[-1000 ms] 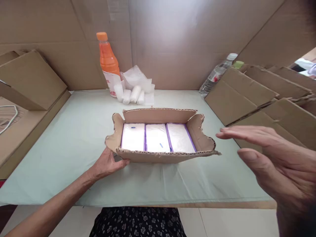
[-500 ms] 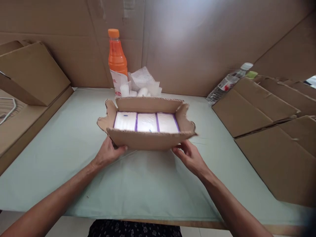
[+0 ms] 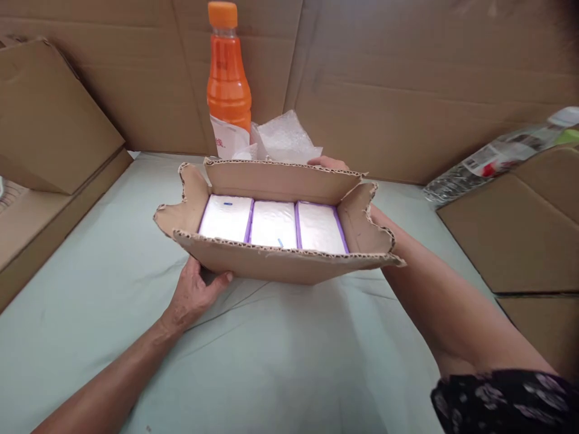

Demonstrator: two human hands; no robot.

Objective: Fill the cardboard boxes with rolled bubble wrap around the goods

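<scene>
An open-topped cardboard box (image 3: 253, 262) with rough-cut edges stands in front of me. Inside it, three white packs (image 3: 274, 224) with purple sides sit in a row; they look like tissue packs. My left hand (image 3: 195, 294) is closed round the lower left corner of the box, thumb on the near wall and fingers hidden beneath or behind. My right arm passes round the right end of the box. Just the top of my right hand (image 3: 329, 162) shows beyond the far wall, close to the crumpled bubble wrap (image 3: 289, 137); its fingertips are mostly hidden.
A bottle of orange drink (image 3: 228, 84) stands behind the box, by the cardboard back wall (image 3: 407, 78). At right, a clear plastic bottle (image 3: 493, 160) leans beside cardboard boxes (image 3: 515, 223). Another cardboard piece (image 3: 54, 114) is at left. Pale green cloth (image 3: 289, 361) covers the table.
My right hand has left the near right corner of the box and reached round behind it. My left hand keeps its hold. The view has moved closer.
</scene>
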